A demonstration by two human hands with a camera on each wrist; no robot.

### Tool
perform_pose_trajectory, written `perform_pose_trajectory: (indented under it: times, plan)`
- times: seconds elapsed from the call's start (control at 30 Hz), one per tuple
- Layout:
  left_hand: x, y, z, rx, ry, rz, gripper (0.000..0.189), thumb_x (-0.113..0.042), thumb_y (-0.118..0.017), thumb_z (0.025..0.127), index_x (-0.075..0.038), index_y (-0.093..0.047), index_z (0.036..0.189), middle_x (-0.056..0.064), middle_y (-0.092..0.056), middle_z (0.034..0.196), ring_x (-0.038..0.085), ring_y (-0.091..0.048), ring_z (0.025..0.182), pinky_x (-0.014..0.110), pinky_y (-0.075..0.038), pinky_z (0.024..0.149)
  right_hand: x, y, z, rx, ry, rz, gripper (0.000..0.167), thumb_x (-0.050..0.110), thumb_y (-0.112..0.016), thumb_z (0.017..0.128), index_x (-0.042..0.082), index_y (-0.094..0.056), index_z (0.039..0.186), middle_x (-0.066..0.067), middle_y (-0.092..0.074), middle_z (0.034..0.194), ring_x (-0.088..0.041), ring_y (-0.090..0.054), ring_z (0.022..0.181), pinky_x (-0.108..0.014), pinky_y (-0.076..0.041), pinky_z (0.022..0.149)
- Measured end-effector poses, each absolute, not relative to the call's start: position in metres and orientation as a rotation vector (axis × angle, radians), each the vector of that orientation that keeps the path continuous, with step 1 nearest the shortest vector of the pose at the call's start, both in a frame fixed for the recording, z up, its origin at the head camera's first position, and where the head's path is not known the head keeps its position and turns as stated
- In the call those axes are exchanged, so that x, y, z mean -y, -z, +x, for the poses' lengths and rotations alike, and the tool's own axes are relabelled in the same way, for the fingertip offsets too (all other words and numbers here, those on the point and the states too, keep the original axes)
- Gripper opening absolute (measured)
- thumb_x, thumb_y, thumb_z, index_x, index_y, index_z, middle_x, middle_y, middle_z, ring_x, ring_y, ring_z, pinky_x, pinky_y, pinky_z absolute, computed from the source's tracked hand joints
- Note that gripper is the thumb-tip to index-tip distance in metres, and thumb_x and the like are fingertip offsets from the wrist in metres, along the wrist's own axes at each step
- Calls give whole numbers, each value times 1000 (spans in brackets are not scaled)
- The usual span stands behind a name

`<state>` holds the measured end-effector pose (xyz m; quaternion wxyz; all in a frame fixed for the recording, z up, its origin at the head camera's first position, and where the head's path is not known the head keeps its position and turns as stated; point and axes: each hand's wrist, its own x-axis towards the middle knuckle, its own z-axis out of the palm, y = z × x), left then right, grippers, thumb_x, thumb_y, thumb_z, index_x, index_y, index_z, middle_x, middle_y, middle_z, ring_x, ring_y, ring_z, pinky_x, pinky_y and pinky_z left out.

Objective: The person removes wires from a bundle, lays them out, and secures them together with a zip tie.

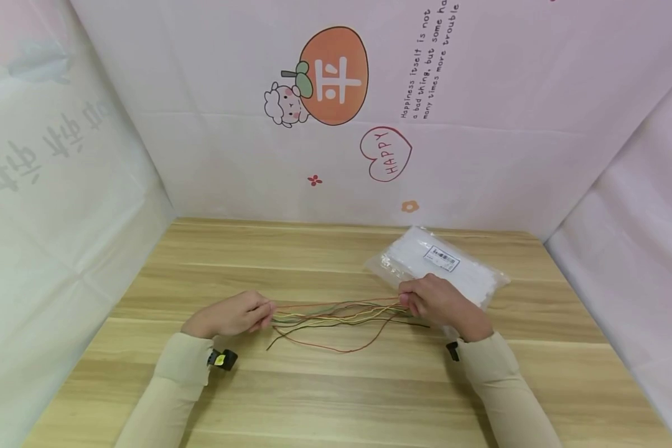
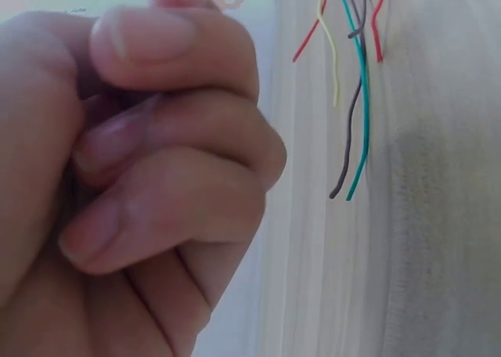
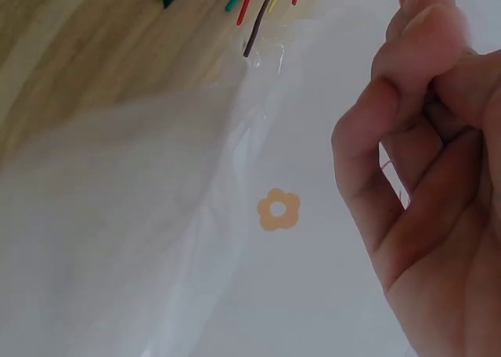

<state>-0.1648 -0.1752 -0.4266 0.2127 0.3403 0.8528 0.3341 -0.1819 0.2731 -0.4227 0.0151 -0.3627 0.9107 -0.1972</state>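
A thin red wire (image 1: 336, 303) runs nearly straight between the two hands. My left hand (image 1: 236, 313) pinches its left end, the other fingers curled into the palm. At the other end my right hand (image 1: 439, 303) pinches the wire between thumb and finger. Just below lies a loose bunch of wires (image 1: 341, 322) in red, yellow, green and black, one red wire (image 1: 350, 351) bowing toward me. In the left wrist view, free ends of a green wire (image 2: 365, 138) and others lie apart from the curled fingers (image 2: 211, 130).
A clear plastic bag (image 1: 409, 249) of white contents, with a barcode label (image 1: 442, 259), lies behind and partly under my right hand in the head view. The wooden table (image 1: 325, 404) is bordered by printed white cloth (image 1: 229, 168) at the back and sides.
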Motion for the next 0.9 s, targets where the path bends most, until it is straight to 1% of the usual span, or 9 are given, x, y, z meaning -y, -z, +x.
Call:
perform_pose_trajectory:
  times: [0.17,0.27,0.37,0.43,0.5,0.6,0.73,0.9]
  plan:
    - [175,429,-166,-2433,-862,999,50,-12,-38,116,-4,-62,72,-13,-41,54,-1,-36,47,21,-40,53,-271,423,-182,-2803,617,-1104,37,-14,-51,89,18,-57,73,18,-48,60,5,-44,55,-19,-42,60]
    - [174,429,-166,-2460,-819,1038,49,-9,-40,115,-6,-62,71,-14,-41,55,-2,-37,47,22,-41,54,-270,424,-182,-2790,619,-1109,38,-14,-52,88,19,-54,72,17,-46,60,5,-42,55,-19,-41,59]
    - [174,429,-165,-2468,-778,1029,47,-10,-41,114,-6,-62,72,-14,-41,58,-2,-37,49,21,-40,54,-270,426,-183,-2788,603,-1109,38,-13,-54,90,20,-54,71,17,-45,60,4,-41,56,-19,-41,60]
    - [174,428,-164,-2467,-762,1020,46,-11,-42,114,-8,-62,73,-13,-42,60,-1,-37,51,21,-39,54,-270,426,-182,-2790,594,-1113,38,-10,-57,93,20,-54,70,17,-44,60,4,-40,56,-19,-42,61]
    - [175,427,-162,-2467,-751,996,45,-13,-42,115,-9,-61,74,-12,-43,62,0,-36,52,22,-38,55,-269,426,-182,-2791,593,-1115,37,-5,-60,98,19,-56,71,18,-44,60,5,-40,55,-20,-42,62]
    - [175,426,-161,-2467,-740,954,45,-15,-42,115,-10,-60,74,-10,-44,64,1,-36,52,23,-37,55,-268,425,-181,-2788,609,-1112,35,5,-65,103,18,-58,71,18,-44,59,5,-39,54,-20,-43,62]
    - [175,425,-160,-2477,-707,854,45,-17,-44,115,-11,-61,73,-10,-45,63,3,-35,51,22,-35,55,-265,427,-179,-2770,632,-1079,32,11,-68,104,16,-62,72,17,-45,59,5,-40,54,-20,-44,62]
    - [173,425,-157,-2495,-673,754,46,-19,-46,114,-11,-63,71,-9,-47,62,6,-35,52,22,-33,54,-261,428,-179,-2729,653,-1052,23,15,-69,103,16,-71,80,15,-51,62,5,-44,56,-20,-44,60]
